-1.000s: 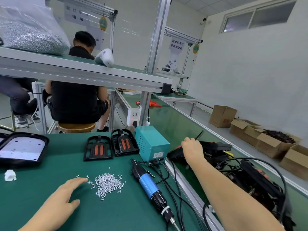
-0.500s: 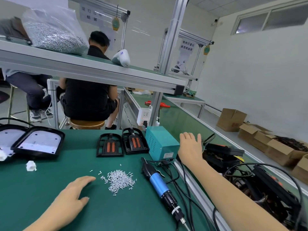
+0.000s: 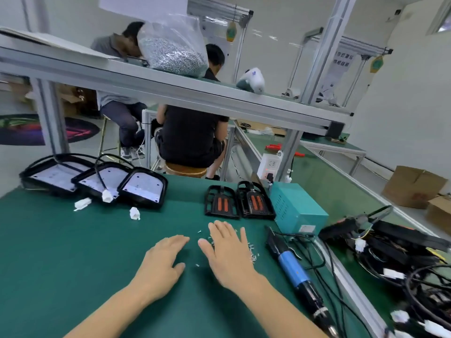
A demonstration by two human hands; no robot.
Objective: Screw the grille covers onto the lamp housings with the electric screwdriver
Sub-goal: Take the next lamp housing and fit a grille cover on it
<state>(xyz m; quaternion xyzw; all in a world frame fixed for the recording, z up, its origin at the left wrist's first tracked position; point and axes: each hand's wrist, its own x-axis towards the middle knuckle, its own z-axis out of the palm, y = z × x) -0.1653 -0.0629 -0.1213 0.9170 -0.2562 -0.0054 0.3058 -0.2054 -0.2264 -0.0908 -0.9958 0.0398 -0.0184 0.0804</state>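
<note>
Both hands lie flat on the green mat [image 3: 73,259]. My left hand [image 3: 162,262] rests palm down, fingers apart, holding nothing. My right hand [image 3: 229,254] is spread over the pile of small silver screws [image 3: 252,256] and hides most of it. The blue electric screwdriver [image 3: 291,267] lies to the right of that hand, tip toward me. Two black grille covers [image 3: 220,202] with orange strips lie side by side behind the hands. Three black lamp housings [image 3: 144,187] with white plates sit at the far left.
A teal power box [image 3: 296,209] stands right of the covers. More lamp parts and tangled cables [image 3: 400,254] pile on the conveyor at the right. White connectors [image 3: 134,213] lie near the housings. A bag of screws [image 3: 174,48] sits on the overhead shelf. Two people sit beyond the bench.
My right hand has come back from the lamp pile on the right and now lies over the screws. The view swung left, bringing the three housings in. My left hand barely moved.
</note>
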